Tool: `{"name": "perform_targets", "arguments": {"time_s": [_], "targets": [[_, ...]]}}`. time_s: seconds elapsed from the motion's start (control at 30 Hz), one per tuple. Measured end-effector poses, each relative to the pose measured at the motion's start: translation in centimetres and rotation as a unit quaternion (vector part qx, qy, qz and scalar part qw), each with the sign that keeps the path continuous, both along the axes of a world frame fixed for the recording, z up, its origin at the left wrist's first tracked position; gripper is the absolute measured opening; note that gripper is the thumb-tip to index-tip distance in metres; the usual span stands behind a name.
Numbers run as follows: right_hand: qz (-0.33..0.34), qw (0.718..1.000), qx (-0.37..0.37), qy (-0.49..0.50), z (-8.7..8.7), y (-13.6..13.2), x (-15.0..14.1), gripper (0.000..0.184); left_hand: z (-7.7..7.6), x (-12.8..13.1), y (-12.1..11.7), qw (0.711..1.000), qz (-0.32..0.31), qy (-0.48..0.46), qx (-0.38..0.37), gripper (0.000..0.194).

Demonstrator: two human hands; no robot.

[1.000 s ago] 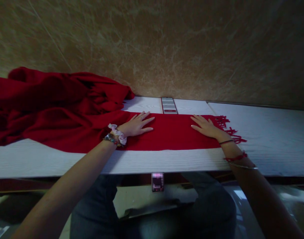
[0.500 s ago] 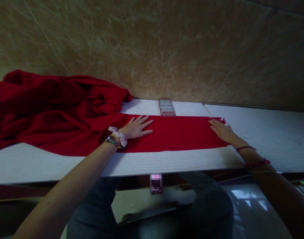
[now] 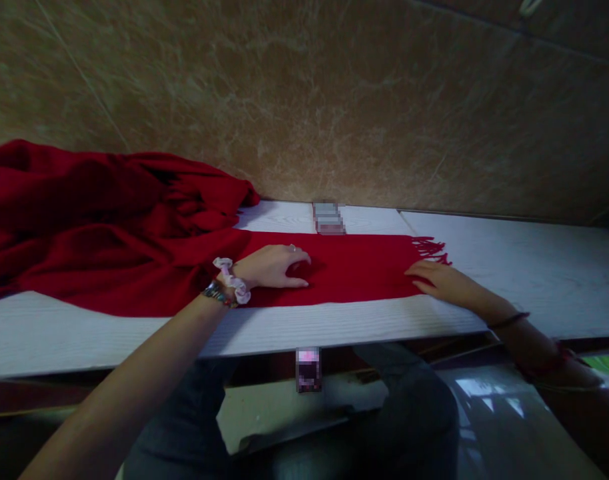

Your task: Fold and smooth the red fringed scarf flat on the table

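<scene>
A red fringed scarf [image 3: 354,267] lies along a white table, its right part smoothed into a flat strip. To the left the rest of its cloth is bunched in loose folds. My left hand [image 3: 272,265] rests on the flat part, fingers bent and thumb apart, with nothing visible between them. It wears a ring, and a scrunchie and beads circle the wrist. Near the fringed end, my right hand [image 3: 442,281] touches the cloth by its front corner, fingertips and thumb apart. Several loose tassels show just beyond that hand.
The white table [image 3: 524,273] runs along a brown marbled wall [image 3: 304,100]. Behind the scarf lies a small blurred-out rectangular item [image 3: 329,219]. Another blurred-out item [image 3: 308,369] shows below the front edge, between my legs.
My left hand has gone from lying flat with spread fingers to bent fingers. My right hand has slid slightly toward me and off the fringe, so more tassels show.
</scene>
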State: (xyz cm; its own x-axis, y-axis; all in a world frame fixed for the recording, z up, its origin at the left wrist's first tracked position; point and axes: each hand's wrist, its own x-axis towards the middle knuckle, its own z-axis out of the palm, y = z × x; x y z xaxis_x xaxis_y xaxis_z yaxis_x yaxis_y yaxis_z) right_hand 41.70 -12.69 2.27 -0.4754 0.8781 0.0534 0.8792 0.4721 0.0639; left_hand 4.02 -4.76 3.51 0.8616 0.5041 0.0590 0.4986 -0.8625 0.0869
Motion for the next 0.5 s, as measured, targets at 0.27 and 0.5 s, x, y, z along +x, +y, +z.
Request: {"name": "perform_targets", "arguments": {"time_s": [0.27,0.5], "targets": [[-0.014,0.996,0.028,-0.087,0.1,-0.6,-0.3,0.050,1.0,-0.7,-1.5,0.998,-0.014,0.018,-0.060,0.038],[-0.022,0.991,0.072,-0.112,-0.2,-0.6,-0.2,0.040,1.2,-3.9,-2.3,0.993,0.046,0.103,-0.018,0.059]]}}
